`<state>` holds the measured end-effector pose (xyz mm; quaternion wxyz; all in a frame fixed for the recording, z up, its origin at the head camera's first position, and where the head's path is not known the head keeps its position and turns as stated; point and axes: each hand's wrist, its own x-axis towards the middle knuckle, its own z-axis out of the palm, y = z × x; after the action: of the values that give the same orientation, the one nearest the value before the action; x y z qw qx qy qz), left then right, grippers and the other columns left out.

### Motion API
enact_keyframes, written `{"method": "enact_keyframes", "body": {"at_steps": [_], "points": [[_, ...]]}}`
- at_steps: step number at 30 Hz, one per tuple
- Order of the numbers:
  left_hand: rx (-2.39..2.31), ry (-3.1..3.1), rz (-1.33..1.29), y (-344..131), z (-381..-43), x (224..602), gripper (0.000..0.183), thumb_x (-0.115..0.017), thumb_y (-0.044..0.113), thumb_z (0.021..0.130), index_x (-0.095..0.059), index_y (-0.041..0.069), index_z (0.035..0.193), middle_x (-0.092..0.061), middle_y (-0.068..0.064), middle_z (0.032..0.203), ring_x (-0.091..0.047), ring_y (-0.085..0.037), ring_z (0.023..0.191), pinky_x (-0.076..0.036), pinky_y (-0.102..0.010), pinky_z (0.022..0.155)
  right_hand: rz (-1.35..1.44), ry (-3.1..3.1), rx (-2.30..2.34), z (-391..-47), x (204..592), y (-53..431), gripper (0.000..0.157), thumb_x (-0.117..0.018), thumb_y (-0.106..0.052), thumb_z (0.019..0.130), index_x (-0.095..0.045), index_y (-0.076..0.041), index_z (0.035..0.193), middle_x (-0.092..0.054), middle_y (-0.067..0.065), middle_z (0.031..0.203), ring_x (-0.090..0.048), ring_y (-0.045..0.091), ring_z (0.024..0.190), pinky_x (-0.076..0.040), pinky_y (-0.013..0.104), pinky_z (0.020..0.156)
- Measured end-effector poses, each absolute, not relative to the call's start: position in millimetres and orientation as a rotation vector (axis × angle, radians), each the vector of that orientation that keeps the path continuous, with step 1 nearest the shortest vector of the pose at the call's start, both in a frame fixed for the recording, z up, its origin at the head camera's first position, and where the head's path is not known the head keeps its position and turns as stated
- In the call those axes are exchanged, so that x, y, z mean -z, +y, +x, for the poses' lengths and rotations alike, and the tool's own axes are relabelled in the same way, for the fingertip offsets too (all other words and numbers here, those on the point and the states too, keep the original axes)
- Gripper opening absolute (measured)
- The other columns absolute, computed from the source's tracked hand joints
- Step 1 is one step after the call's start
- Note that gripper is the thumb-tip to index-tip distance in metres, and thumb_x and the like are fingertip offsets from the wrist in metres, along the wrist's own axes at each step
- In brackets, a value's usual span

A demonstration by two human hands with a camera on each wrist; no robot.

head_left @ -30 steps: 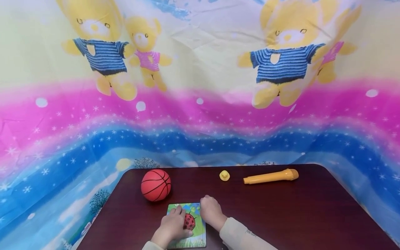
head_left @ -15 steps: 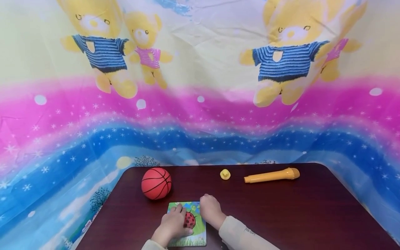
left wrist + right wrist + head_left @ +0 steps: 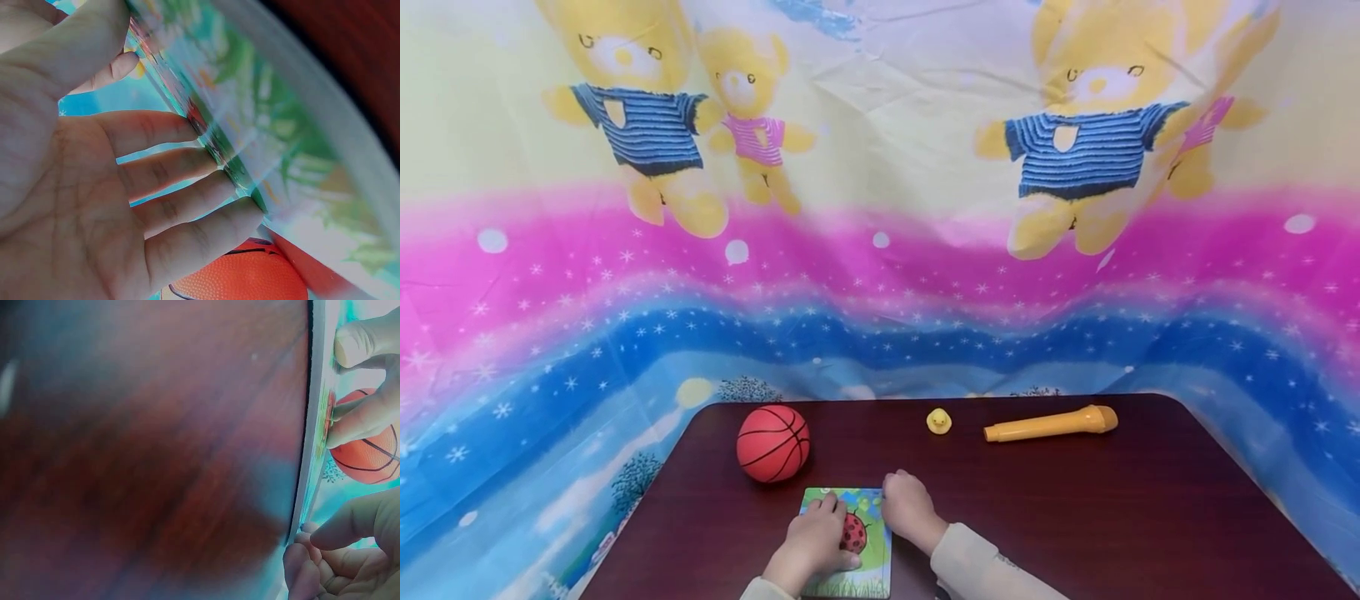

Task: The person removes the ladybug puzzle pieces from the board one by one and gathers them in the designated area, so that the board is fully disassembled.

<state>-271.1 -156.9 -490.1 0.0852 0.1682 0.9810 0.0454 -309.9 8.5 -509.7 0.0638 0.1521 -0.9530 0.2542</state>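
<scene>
A flat square ladybug puzzle board (image 3: 868, 579) lies on the table near its front edge, with a red spotted ladybug on green grass. My left hand (image 3: 815, 537) rests on its left half, covering part of the picture. In the left wrist view the four fingertips (image 3: 240, 219) of that hand touch the board's face, fingers nearly straight. At the far right corner, my right hand (image 3: 912, 507) has its fingers curled and pinches the board's edge. The right wrist view shows its thumb (image 3: 344, 530) and bent fingers at that corner; the exact contact is partly hidden.
A red toy basketball (image 3: 773, 444) sits beyond the board to the left. Along the back of the dark brown table (image 3: 1075, 517) are a small yellow rubber duck (image 3: 938, 422) and an orange toy microphone (image 3: 1051, 424). A bear-print cloth (image 3: 880, 283) hangs behind.
Both hands keep nearly the same places on the puzzle board. The whole head view shifts slightly; the objects on the table have not moved.
</scene>
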Motion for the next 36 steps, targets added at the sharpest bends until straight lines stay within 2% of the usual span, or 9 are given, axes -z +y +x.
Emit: {"method": "enact_keyframes", "body": {"at_steps": [4,11,20,24,27,31,36], "points": [[-0.121,2.928,0.493,-156.1,-270.6,490.0,0.082,-0.072,0.057,0.073,-0.052,0.001,0.13,-0.048,-0.017,0.13,-0.047,-0.036,0.115,-0.051,-0.048,0.077,0.45,-2.88,-0.811,-310.3,511.7,9.5,0.021,-0.057,0.003,0.077,-0.049,-0.009,0.062,-0.042,-0.001,0.065,-0.034,0.012,0.059,-0.034,0.026,0.052],[-0.12,2.926,0.494,-155.9,-271.6,487.0,0.084,-0.072,0.057,0.073,-0.052,0.001,0.131,-0.047,-0.017,0.131,-0.047,-0.036,0.117,-0.051,-0.047,0.078,0.455,-2.862,-0.84,-309.4,510.4,9.8,0.024,-0.057,0.004,0.077,-0.045,-0.01,0.061,-0.039,0.0,0.063,-0.03,0.013,0.058,-0.031,0.026,0.052],[-0.118,2.917,0.492,-155.8,-271.7,488.8,0.083,-0.072,0.058,0.073,-0.052,0.002,0.13,-0.049,-0.015,0.127,-0.048,-0.035,0.114,-0.051,-0.046,0.076,0.449,-2.879,-0.906,-307.5,506.2,10.9,0.007,-0.06,0.001,0.076,-0.057,-0.004,0.071,-0.048,0.001,0.071,-0.041,0.013,0.062,-0.039,0.029,0.056],[-0.124,2.913,0.486,-155.5,-272.4,486.7,0.083,-0.072,0.057,0.073,-0.052,0.001,0.131,-0.049,-0.015,0.127,-0.047,-0.035,0.115,-0.051,-0.047,0.076,0.411,-2.877,-1.04,-308.0,502.5,10.1,0.003,-0.06,0.0,0.075,-0.058,-0.002,0.076,-0.049,0.001,0.07,-0.043,0.013,0.058,-0.039,0.028,0.052],[-0.12,2.915,0.494,-154.9,-272.4,486.4,0.083,-0.072,0.057,0.073,-0.052,0.001,0.131,-0.048,-0.016,0.128,-0.047,-0.036,0.115,-0.051,-0.047,0.076,0.371,-2.894,-1.1,-308.9,500.1,9.3,0.003,-0.059,0.001,0.074,-0.058,-0.001,0.074,-0.047,0.002,0.062,-0.041,0.013,0.05,-0.036,0.026,0.046],[-0.112,2.914,0.498,-154.5,-272.1,488.2,0.083,-0.071,0.057,0.074,-0.051,0.001,0.132,-0.049,-0.015,0.127,-0.047,-0.035,0.115,-0.051,-0.046,0.076,0.391,-2.966,-0.902,-307.5,498.3,8.1,0.013,-0.06,0.002,0.076,-0.057,-0.004,0.065,-0.041,0.001,0.057,-0.035,0.013,0.047,-0.032,0.027,0.043],[-0.115,2.899,0.488,-155.6,-271.3,486.4,0.084,-0.071,0.058,0.074,-0.051,0.001,0.132,-0.049,-0.016,0.127,-0.047,-0.035,0.115,-0.05,-0.048,0.078,0.47,-2.994,-0.586,-303.1,498.8,5.9,0.021,-0.062,-0.001,0.08,-0.057,-0.009,0.061,-0.048,0.001,0.064,-0.039,0.013,0.051,-0.037,0.027,0.045]]}}
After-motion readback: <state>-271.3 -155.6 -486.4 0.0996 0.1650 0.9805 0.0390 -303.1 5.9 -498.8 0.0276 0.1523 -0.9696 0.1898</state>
